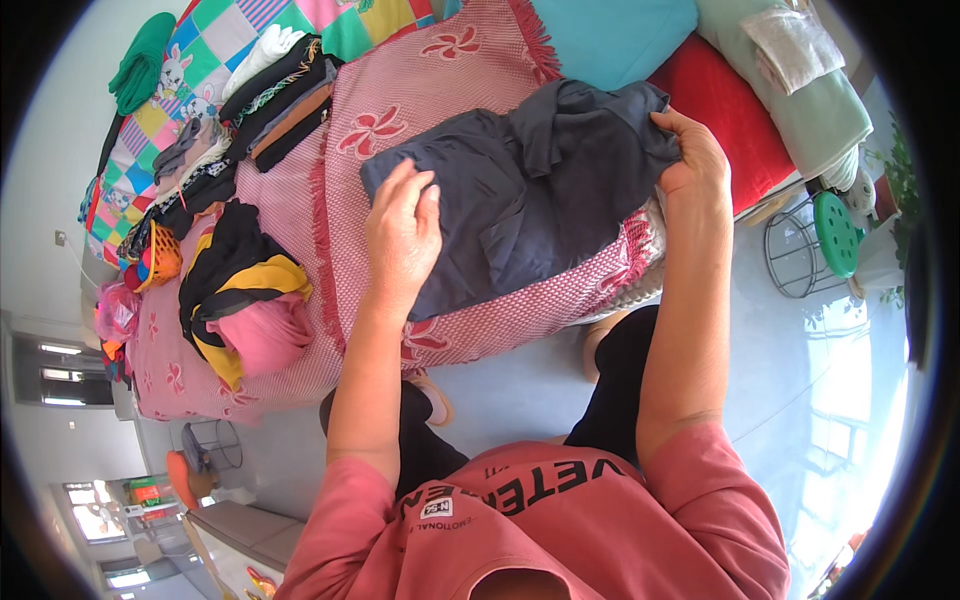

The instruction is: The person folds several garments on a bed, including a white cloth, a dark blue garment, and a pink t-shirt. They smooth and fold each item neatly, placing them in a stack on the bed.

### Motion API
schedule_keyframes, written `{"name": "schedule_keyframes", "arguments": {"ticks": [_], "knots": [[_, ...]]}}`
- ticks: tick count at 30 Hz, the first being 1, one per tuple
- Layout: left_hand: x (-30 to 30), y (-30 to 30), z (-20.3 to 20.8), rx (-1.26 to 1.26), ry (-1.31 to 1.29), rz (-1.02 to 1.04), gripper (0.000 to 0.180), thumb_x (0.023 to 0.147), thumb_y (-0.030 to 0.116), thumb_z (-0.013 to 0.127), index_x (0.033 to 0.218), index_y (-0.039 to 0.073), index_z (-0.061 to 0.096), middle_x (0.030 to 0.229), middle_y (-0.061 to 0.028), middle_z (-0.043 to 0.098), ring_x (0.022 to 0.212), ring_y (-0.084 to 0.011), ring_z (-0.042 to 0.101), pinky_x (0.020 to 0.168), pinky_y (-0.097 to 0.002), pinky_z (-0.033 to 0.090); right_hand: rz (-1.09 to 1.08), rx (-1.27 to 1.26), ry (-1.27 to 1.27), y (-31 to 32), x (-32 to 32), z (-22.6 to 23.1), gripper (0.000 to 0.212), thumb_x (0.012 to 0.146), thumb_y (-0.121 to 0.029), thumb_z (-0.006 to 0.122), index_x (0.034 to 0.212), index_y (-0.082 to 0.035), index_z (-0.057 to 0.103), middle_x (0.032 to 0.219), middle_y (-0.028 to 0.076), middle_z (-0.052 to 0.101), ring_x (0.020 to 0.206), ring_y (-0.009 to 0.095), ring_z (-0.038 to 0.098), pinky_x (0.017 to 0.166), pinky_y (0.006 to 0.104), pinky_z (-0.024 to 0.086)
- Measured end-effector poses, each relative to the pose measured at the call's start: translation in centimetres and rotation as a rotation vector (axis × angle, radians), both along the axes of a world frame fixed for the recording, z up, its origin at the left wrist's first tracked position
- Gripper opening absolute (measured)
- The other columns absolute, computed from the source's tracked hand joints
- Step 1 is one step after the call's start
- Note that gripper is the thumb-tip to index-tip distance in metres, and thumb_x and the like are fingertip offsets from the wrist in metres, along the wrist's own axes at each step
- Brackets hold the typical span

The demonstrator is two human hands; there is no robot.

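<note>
A dark grey garment (500, 200) lies spread, partly folded and wrinkled, along the front of the pink patterned cover (400, 70). Its exact kind is hard to make out. At its far right edge my right hand (697, 155) is closed on the cloth, with the thumb on top and the other fingers mostly hidden. Over the garment's left side is my left hand (403, 240). Its fingers are slightly bent and apart, with no cloth visibly pinched between them.
Stacked folded clothes (280, 100) lie at the back left. Nearer is a loose heap of black, yellow and pink clothes (245, 290), beside an orange basket (160, 255). A red cushion (725, 120) and a rolled pale green quilt (800, 90) lie right. A green-topped stool (835, 235) stands on the floor.
</note>
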State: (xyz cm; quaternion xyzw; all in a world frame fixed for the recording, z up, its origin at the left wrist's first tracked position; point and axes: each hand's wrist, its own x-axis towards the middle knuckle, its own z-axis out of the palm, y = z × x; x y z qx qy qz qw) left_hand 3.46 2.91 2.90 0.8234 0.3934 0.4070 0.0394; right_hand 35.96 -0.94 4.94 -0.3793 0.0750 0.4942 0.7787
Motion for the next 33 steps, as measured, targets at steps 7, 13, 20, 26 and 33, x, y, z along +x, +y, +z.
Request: {"name": "schedule_keyframes", "arguments": {"ticks": [7,13,20,26,33], "knots": [[-0.1,-4.1,-2.5,-0.119,0.521,-0.219,0.056,0.09,0.034,0.068,0.127,-0.007,0.058,0.148,-0.0299,0.04,0.144,-0.0455,0.029,0.114,-0.061,0.022,-0.05,-0.027,-0.035,0.3,0.6,-0.7,0.016,0.087,0.008,0.059,0.102,0.013,0.061,0.097,0.024,0.069,0.085,0.036,0.072,0.085,0.0481,0.062],[-0.2,-4.8,-1.6,-0.203,0.083,-0.456,0.056,0.095,0.035,0.065,0.133,-0.004,0.056,0.147,-0.025,0.046,0.146,-0.0392,0.031,0.115,-0.0612,0.02,-0.037,-0.026,-0.019,0.0,0.6,-0.5,0.016,0.088,0.006,0.058,0.102,0.013,0.061,0.096,0.025,0.069,0.085,0.037,0.072,0.085,0.0496,0.061],[1.6,-5.9,-4.2,-0.077,0.437,-0.41,0.046,0.079,0.02,0.078,0.116,-0.003,0.064,0.137,-0.0235,0.054,0.138,-0.0383,0.042,0.113,-0.0611,0.025,-0.02,-0.069,-0.033,0.3,0.7,-0.6,0.015,0.089,0.004,0.057,0.102,0.012,0.062,0.098,0.026,0.07,0.087,0.038,0.072,0.086,0.0507,0.061],[1.3,-6.2,-3.7,0.022,0.209,-0.303,0.041,0.073,0.014,0.082,0.108,-0.001,0.067,0.132,-0.0233,0.057,0.131,-0.0375,0.051,0.112,-0.0584,0.028,-0.021,-0.093,-0.032,1.0,0.5,-0.6,0.014,0.09,0.004,0.057,0.101,0.011,0.063,0.098,0.025,0.07,0.088,0.037,0.072,0.086,0.0508,0.061],[-3.2,-3.5,-3.6,-0.002,0.018,0.153,0.044,0.087,0.019,0.074,0.12,-0.006,0.058,0.119,-0.0288,0.055,0.111,-0.0432,0.053,0.097,-0.0485,0.044,0.05,0.034,-0.188,0.4,-1.2,0.7,0.024,0.09,0.006,0.055,0.112,0.008,0.062,0.104,0.02,0.068,0.095,0.034,0.069,0.089,0.0451,0.06]]}}
